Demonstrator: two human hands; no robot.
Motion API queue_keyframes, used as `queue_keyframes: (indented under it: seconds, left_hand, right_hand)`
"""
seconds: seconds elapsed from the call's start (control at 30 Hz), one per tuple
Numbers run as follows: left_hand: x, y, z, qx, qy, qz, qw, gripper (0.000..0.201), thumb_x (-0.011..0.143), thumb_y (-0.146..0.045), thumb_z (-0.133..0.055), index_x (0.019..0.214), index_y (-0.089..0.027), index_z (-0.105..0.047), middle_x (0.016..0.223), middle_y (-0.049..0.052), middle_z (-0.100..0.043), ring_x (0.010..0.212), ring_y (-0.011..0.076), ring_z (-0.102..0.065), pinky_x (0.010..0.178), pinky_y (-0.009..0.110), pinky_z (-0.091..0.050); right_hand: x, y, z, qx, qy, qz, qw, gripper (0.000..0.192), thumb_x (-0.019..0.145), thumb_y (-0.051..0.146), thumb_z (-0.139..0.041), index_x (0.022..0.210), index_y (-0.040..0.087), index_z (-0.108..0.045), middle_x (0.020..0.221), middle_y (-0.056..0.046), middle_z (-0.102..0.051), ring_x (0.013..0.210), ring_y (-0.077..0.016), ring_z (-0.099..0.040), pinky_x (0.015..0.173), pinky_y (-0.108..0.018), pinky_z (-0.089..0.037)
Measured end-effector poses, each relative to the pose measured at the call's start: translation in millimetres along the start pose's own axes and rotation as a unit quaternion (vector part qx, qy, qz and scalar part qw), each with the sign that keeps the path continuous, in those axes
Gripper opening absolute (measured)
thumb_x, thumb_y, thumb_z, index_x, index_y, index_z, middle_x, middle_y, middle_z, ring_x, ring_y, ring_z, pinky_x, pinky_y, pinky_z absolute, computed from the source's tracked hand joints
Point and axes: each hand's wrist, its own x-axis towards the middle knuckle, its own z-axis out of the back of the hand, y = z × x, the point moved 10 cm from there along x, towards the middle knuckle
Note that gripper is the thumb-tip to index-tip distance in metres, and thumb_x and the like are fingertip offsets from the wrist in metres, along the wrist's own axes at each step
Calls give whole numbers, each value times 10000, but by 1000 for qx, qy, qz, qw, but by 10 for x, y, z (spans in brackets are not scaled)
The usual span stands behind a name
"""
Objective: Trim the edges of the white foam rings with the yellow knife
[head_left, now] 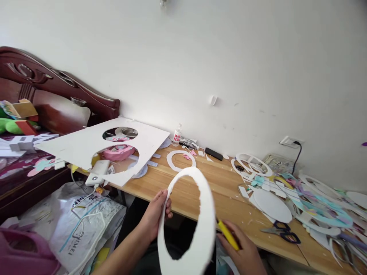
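My left hand (156, 214) is closed on the left rim of a white foam-board ring (207, 202). The ring is held up on edge over the table's front, and its inner edge looks ragged on the right. In my right hand (243, 248) is a yellow utility knife (228, 234), its front end close to the ring's right outer edge. Whether the blade touches the ring is hidden. Behind the held ring, a smaller white ring (172, 159) lies flat on the wooden table (226, 187).
A large white board (74, 141) with round cut-outs overhangs the table's left end. Scissors (282, 231) lie at right beside piled scraps and white discs (272, 205). A clear bottle (177, 135) and a black case (213, 154) stand near the wall. Plastic bags (86, 221) lie lower left.
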Motion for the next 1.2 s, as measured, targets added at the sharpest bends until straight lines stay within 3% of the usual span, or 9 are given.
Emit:
queue_keyframes:
  seconds: [0.1, 0.17, 0.33, 0.43, 0.67, 0.8, 1.0, 1.1, 1.2]
  left_hand:
    - [-96, -13, -119, -17, 22, -21, 999, 311, 833, -351, -721, 797, -185, -460, 666, -43, -529, 501, 54, -441, 460, 175, -409]
    - [-140, -15, -198, -31, 45, -31, 998, 267, 840, -308, -717, 813, -169, -491, 705, -27, -552, 516, 51, -440, 474, 179, -413]
    - [-226, 67, -330, -49, 84, -1, 995, 196, 837, -154, -665, 998, -156, -553, 772, 9, -599, 604, 99, -536, 631, 277, -519]
    - [-291, 126, -397, -59, 100, 32, 993, 131, 849, -146, -627, 940, -161, -533, 760, 9, -586, 597, 102, -528, 642, 294, -524]
    - [-391, 266, -364, -84, 60, 92, 990, 288, 963, -479, -508, 954, -192, -522, 570, -83, -382, 389, 23, -267, 382, 122, -218]
    - [-457, 356, -335, -92, 28, 121, 988, 297, 988, -420, -479, 836, -165, -501, 569, -54, -413, 432, 50, -391, 408, 139, -310]
    - [-538, 351, -461, -96, 76, 109, 987, 63, 926, -216, -596, 926, -170, -554, 607, -42, -452, 477, 64, -429, 449, 155, -342]
    - [-547, 327, -479, -81, 81, 93, 989, 152, 883, -209, -646, 1015, -187, -573, 652, -23, -506, 554, 95, -507, 530, 191, -422]
    - [-530, 322, -459, -75, 71, 76, 992, 142, 845, -244, -689, 893, -165, -581, 716, 4, -560, 599, 107, -540, 556, 214, -441]
  right_hand:
    - [28, 444, -308, -41, 46, 141, 988, 284, 762, 308, -727, 1044, 278, -754, 1019, -35, -747, 933, -235, -708, 878, -314, -565]
    - [60, 621, -431, -47, 61, 178, 981, 274, 822, 277, -666, 1085, 299, -736, 1029, -26, -736, 937, -217, -702, 905, -322, -554]
    - [159, 730, -471, -64, 58, 179, 980, 291, 944, 269, -523, 1210, 247, -638, 1082, -65, -699, 1002, -198, -678, 902, -283, -536]
    - [138, 856, -476, -68, 75, 229, 968, 288, 958, 281, -509, 1224, 234, -608, 1085, -79, -687, 1008, -206, -666, 876, -296, -542]
    - [82, 1089, -517, -109, 44, 238, 964, 304, 978, 382, -492, 1200, 236, -637, 1081, -85, -698, 990, -238, -666, 875, -374, -562]
    - [-8, 1244, -580, -139, 33, 277, 950, 326, 966, 391, -529, 1248, 257, -621, 1084, -72, -693, 997, -246, -654, 856, -389, -555]
    - [-35, 1473, -562, -213, 21, 313, 925, 370, 974, 411, -530, 1295, 241, -603, 1017, -88, -675, 911, -230, -625, 807, -376, -504]
    - [-45, 1504, -565, -229, 36, 323, 917, 378, 961, 418, -558, 1286, 233, -613, 999, -85, -669, 894, -220, -612, 790, -370, -486]
    - [-67, 1434, -552, -239, 37, 324, 914, 353, 958, 410, -563, 1261, 239, -628, 1005, -78, -670, 883, -216, -609, 776, -366, -488]
